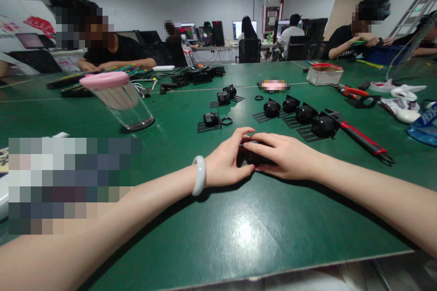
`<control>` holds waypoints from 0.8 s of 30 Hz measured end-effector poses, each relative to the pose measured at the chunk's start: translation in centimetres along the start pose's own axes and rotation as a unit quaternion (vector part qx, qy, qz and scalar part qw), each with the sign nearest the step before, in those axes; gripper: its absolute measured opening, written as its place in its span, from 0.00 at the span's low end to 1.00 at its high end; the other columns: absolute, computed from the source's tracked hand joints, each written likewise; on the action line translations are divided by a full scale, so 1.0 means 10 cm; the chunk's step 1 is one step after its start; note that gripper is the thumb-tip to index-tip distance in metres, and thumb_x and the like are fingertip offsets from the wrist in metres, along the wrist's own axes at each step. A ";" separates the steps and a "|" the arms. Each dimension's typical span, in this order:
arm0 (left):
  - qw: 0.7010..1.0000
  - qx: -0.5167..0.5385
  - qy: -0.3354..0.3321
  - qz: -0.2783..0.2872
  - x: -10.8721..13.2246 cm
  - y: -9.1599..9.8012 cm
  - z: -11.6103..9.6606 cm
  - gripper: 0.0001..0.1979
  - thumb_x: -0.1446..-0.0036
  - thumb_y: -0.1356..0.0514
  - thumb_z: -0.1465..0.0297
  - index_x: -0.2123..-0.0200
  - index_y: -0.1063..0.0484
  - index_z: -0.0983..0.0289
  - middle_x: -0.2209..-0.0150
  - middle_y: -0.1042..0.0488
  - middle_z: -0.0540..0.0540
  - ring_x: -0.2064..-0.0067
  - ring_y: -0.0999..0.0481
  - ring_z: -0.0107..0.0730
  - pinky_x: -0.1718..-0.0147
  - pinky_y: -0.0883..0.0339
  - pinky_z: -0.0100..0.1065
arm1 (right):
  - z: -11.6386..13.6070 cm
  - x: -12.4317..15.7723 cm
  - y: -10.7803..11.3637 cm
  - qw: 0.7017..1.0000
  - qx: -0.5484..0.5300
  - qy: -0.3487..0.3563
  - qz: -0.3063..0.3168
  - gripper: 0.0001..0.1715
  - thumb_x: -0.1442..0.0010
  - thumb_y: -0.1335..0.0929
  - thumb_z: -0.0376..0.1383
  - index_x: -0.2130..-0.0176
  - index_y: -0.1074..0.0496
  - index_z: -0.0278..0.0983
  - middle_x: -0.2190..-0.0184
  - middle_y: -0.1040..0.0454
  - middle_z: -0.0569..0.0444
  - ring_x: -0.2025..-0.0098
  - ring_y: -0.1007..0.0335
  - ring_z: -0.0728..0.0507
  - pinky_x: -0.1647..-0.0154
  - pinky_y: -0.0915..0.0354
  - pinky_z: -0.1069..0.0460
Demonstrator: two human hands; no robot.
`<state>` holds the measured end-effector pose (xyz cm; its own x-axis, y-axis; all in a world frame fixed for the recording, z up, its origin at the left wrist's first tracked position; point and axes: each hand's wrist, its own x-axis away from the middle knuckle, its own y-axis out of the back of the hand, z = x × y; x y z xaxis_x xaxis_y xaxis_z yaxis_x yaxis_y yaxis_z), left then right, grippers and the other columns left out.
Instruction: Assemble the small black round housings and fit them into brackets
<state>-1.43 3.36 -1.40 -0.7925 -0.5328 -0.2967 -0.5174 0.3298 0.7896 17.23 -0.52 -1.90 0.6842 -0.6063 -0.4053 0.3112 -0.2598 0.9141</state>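
Close in front of me, both hands meet around a black cable gland (253,157), mostly covered by my fingers. My left hand (227,159), with a pale bangle on its wrist, closes on its left side. From the right, my right hand (288,154) wraps over the top with its fingers curled. Similar black glands on slotted plates lie just beyond: one (210,119) beside a loose black ring nut (226,121), a pair (223,97) farther back, and several (305,112) in a row to the right. Another ring nut (259,97) lies between the groups.
An adjustable wrench (363,141) with red-black handles lies right of the row. A clear cup (131,109) with a pink lid stands at left. Farther off are a small white box (324,75), orange-handled pliers (355,92) and a blue bottle (425,127). People sit across the table.
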 end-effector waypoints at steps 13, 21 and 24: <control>0.938 -0.327 0.069 -0.094 -0.02 0.17 0.35 0.29 0.54 0.43 0.61 0.47 0.45 0.61 0.41 0.59 0.62 0.41 0.63 0.58 0.48 0.61 0.56 | -0.50 0.10 -0.13 0.982 0.122 -0.139 -0.028 0.30 0.48 0.37 0.30 0.45 0.46 0.35 0.46 0.43 0.40 0.45 0.49 0.36 0.52 0.42 0.41; 0.937 -0.283 0.171 -0.110 0.00 0.30 0.68 0.33 0.49 0.48 0.55 0.43 0.55 0.58 0.40 0.72 0.62 0.41 0.66 0.62 0.47 0.58 0.54 | -0.51 0.11 -0.18 0.966 0.174 -0.187 -0.023 0.29 0.44 0.41 0.29 0.43 0.48 0.37 0.43 0.49 0.41 0.42 0.55 0.34 0.52 0.44 0.39; 0.942 -0.253 0.202 -0.092 -0.02 0.31 0.71 0.31 0.48 0.51 0.54 0.42 0.57 0.55 0.39 0.73 0.58 0.40 0.67 0.61 0.46 0.56 0.52 | -0.50 0.10 -0.17 0.955 0.200 -0.218 -0.004 0.30 0.44 0.41 0.29 0.43 0.50 0.41 0.43 0.50 0.42 0.42 0.56 0.33 0.53 0.44 0.39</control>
<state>-5.12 10.05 -2.73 -0.4643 -0.8315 -0.3051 -0.3332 -0.1551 0.9300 20.72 3.10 -3.94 0.3158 -0.8358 -0.4492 -0.0216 -0.4796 0.8772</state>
